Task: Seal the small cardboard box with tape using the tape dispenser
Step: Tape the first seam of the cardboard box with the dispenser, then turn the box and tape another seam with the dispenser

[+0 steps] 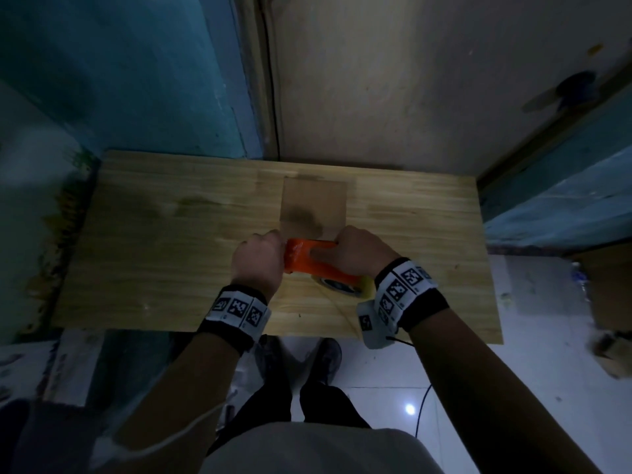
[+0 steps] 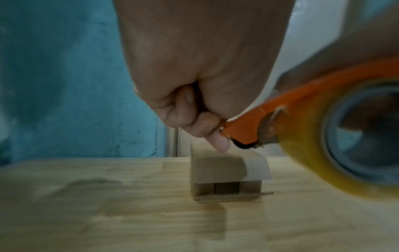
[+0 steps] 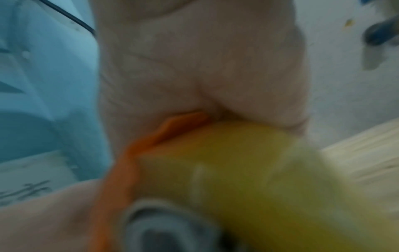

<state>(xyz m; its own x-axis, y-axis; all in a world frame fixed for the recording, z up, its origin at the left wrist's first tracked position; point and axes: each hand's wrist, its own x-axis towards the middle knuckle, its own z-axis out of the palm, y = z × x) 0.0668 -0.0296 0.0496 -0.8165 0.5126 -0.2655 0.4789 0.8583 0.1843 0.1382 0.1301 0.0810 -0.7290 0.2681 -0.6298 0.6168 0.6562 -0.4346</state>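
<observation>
Wall, far left: teal paint, worn. Table (image 1: 154, 241) below it, pale wood with dark stains.

Left hand (image 1: 258, 261): fingers curled at the front end of the dispenser (image 1: 309, 260), just at the near edge of the box (image 1: 313, 203). In the left wrist view its fingertips (image 2: 220, 145) pinch right by the orange nose, above the box top. Grip closed; likely on the tape end or the nose itself, cannot tell which.

Box: centre of table, small, brown, lying flat. Left wrist view shows a strip of tape (image 2: 258, 168) draped over the near top edge and hanging down the front; the end below it looks open, a dark gap between the flaps.

Dispenser: orange frame, held low over the table between the two hands, nose toward the box, roll (image 1: 343, 285) toward the person.

Right hand (image 1: 355, 254): fingers wrapped through the handle, grip clamped on the dispenser. Right wrist view is blurred; only palm, orange frame and yellow roll make out.

Step in hand, as I judge it: tape end anchored at the near edge, cutting or starting a run. Sealing is barely begun. Next move calls for the left hand to pin the tape down while the right draws the dispenser along the seam, flat and taut.
</observation>
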